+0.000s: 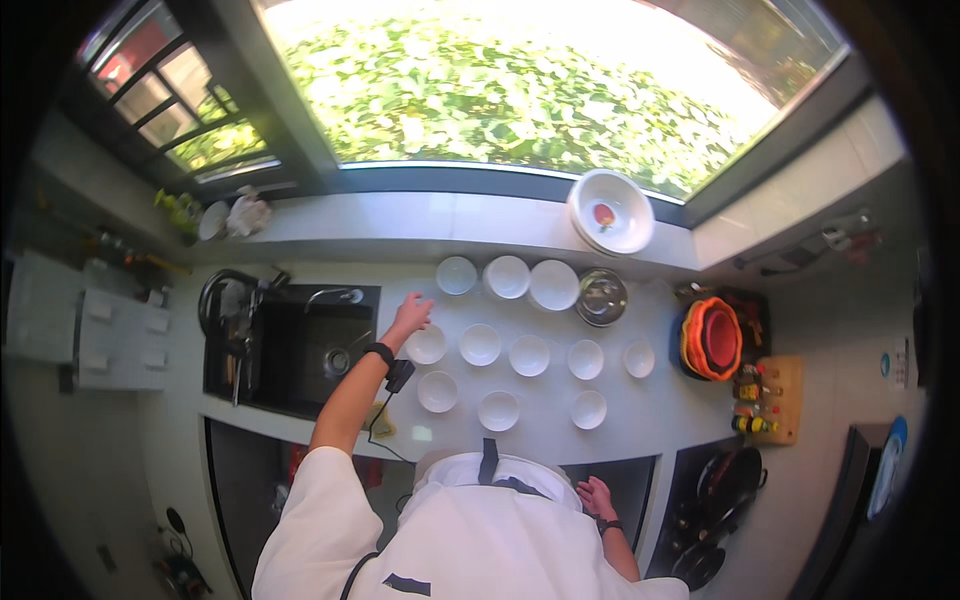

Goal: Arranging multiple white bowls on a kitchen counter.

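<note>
My left hand [412, 313] reaches over the back left of the counter, fingers apart and holding nothing. Just below it stands a white bowl [426, 345], its rim close to my wrist. Whether the hand touches it is hard to tell. To the hand's right is a pale glass-like bowl [456, 276], beside stacked white bowls [508, 277]. More single white bowls stand in loose rows, among them one in the middle [529, 355] and one in front [499, 411]. My right hand [595, 495] hangs beside my body, below the counter edge, with loose, slightly parted fingers and nothing in them.
A dark sink [300, 375] with a faucet lies to the left. Stainless steel bowls [602, 297] sit at the back, under large white bowls [611, 211] on the windowsill. Nested coloured basins [712, 339], bottles on a wooden board [787, 401] and pans [729, 487] are at right.
</note>
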A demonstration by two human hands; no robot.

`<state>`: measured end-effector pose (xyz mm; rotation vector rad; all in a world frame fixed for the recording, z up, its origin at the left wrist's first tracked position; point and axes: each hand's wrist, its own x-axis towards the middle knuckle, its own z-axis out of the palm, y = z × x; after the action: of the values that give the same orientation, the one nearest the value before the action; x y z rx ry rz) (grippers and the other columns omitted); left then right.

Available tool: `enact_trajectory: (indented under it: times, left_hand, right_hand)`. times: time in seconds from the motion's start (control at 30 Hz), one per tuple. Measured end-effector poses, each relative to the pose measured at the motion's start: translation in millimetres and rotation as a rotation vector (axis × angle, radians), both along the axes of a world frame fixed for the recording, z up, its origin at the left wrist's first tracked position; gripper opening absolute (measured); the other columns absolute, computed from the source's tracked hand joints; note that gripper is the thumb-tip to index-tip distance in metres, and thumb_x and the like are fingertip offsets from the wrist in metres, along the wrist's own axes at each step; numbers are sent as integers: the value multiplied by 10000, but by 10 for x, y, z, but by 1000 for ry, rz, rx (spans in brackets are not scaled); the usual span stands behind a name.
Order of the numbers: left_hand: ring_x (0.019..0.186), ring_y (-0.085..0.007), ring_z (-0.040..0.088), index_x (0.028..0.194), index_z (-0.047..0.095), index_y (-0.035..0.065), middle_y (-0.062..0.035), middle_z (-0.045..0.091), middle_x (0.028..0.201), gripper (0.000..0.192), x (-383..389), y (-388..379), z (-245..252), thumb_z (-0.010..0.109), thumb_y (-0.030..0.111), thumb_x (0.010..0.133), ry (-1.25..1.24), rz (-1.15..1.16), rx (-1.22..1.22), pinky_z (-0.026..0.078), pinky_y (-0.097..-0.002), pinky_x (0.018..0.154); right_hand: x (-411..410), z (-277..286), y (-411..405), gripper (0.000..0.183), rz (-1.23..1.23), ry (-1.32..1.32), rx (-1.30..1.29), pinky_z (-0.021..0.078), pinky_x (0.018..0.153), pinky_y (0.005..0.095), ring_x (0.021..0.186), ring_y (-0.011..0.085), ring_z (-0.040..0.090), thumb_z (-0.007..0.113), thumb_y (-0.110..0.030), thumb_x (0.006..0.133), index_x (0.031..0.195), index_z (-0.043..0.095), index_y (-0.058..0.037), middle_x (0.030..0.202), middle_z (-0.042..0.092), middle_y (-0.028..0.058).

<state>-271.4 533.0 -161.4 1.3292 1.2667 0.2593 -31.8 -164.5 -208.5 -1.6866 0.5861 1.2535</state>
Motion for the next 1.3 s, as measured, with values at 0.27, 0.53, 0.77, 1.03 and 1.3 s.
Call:
enact_trajectory:
  times: [0.27, 0.53, 0.77, 1.03, 1.3]
  left_hand:
    - [820, -327, 686, 1271, 411, -38, -205, 596, 1051, 573, 636, 627, -1042, 557, 408, 941, -81, 20, -363, 593, -415, 638]
    - [923, -352, 678, 1289, 426, -5, -208, 630, 1086, 464, 614, 586, -1414, 438, 361, 1004, -172, 122, -531, 590, -442, 767]
    - [914, -350, 682, 1251, 488, -18, -181, 642, 1081, 390, 746, 567, -1291, 432, 221, 948, -221, 55, -490, 604, -431, 695]
    - [896, -357, 671, 1332, 391, -31, -192, 581, 1166, 449, 736, 510, -1211, 428, 156, 925, -224, 160, -425, 605, -430, 730]
    - [976, -361, 650, 1208, 499, -83, -211, 592, 1125, 350, 86, 375, -427, 455, 85, 904, -309, -671, 173, 582, -458, 809]
  right_hand:
    - [-1090, 72, -1118, 236, 483, -475, -170, 539, 709, 348, 794, 191, 658, 579, -164, 917, 1081, 670, -21, 968, 693, 84]
    - [-1666, 728, -754, 275, 832, -619, -209, 533, 813, 376, 938, 217, 662, 620, -240, 873, 1071, 694, -63, 1012, 704, 58]
    - [-1347, 149, -1088, 237, 895, -673, -50, 530, 768, 376, 827, 226, 647, 699, -181, 759, 973, 689, -78, 900, 676, 92]
    - [-928, -286, -1159, 145, -86, -169, 250, 521, 670, 367, 776, 195, 635, 648, -81, 825, 969, 661, -73, 837, 662, 32]
    - [-241, 95, -806, 172, -196, -219, 263, 523, 611, 322, 687, 150, 614, 620, -75, 860, 1029, 607, -45, 867, 648, 55]
